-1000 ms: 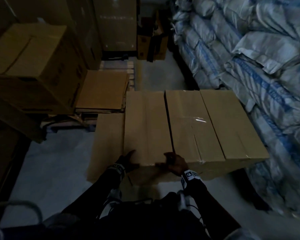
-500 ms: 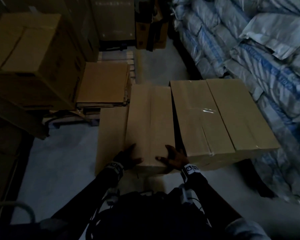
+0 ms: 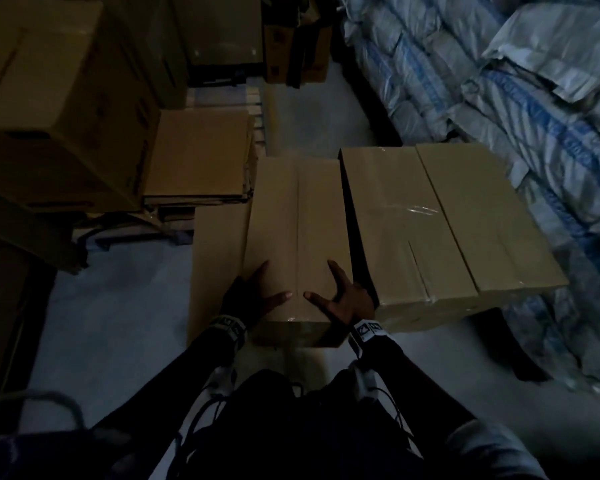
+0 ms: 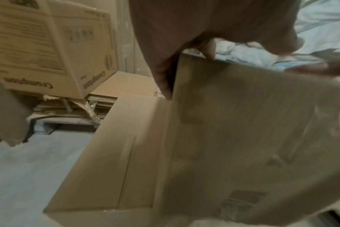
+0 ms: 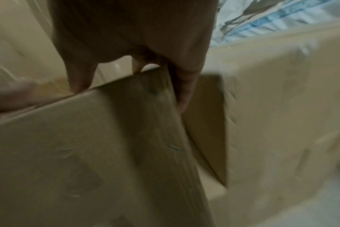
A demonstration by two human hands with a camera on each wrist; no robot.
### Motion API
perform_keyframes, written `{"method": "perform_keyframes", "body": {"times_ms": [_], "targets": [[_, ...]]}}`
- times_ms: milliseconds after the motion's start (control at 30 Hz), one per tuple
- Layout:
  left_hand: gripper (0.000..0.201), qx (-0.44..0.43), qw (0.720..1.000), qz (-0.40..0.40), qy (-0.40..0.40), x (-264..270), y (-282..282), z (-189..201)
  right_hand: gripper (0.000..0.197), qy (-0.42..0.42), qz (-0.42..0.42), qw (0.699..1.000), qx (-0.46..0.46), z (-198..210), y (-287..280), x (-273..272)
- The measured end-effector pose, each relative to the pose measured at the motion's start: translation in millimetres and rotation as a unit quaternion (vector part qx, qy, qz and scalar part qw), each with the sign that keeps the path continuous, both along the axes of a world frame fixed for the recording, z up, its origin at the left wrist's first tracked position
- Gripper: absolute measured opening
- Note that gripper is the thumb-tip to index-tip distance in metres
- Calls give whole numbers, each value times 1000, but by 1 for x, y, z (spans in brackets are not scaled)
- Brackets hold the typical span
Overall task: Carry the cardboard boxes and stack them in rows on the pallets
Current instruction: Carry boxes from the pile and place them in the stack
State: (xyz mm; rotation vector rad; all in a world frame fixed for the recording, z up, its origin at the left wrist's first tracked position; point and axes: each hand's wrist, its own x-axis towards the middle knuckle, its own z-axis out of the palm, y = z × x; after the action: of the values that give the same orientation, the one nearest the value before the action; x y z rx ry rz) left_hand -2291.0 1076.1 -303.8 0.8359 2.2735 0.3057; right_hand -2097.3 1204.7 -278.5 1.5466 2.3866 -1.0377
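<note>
I hold a long, narrow cardboard box [image 3: 297,230] by its near end, raised a little. My left hand [image 3: 253,299] grips the near left corner, thumb on top and fingers down the left side. My right hand [image 3: 343,299] grips the near right corner the same way, its fingers in the gap beside a wide taped box [image 3: 447,223]. In the left wrist view my left hand [image 4: 184,46] wraps the corner of the box [image 4: 243,130]. The right wrist view, blurred, has my right hand [image 5: 136,38] over the box [image 5: 87,145] edge.
A lower box [image 3: 219,258] lies against the held one's left side. Flattened cardboard [image 3: 198,157] is piled on a pallet behind it, beside a large printed box [image 3: 56,109]. Stacked white and blue sacks [image 3: 499,81] wall off the right. Grey floor [image 3: 118,323] lies at near left.
The narrow box has come away from the wide taped box, and a dark gap has opened between them. Both hands have shifted from its near face up onto the top corners.
</note>
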Motion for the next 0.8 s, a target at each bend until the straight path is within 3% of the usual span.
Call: {"method": "perform_keyframes", "body": {"times_ms": [233,367,433,500,567,633,700,800], "targets": [[117,-10,1000,15,20,-9,4,110,115,7,19,999,27,95,8,-7],[126,80,996,22,17,-8,-11,157,109,36,36,996,67,146,12,-7],[132,143,986,29,77,-9,-14,174,107,62,31,994,86,165,12,-8],[114,149,980,2,129,-7,-13,206,108,85,13,991,105,181,10,-7],[91,89,983,-97,126,-5,-9,239,108,107,-7,987,122,198,7,-6],[103,108,986,-57,109,-5,-5,259,109,124,-36,983,130,215,7,-4],[119,181,972,6,152,3,0,267,110,141,-64,979,133,226,7,3],[121,219,943,-50,246,30,5,271,111,151,-101,973,144,240,7,29]]}}
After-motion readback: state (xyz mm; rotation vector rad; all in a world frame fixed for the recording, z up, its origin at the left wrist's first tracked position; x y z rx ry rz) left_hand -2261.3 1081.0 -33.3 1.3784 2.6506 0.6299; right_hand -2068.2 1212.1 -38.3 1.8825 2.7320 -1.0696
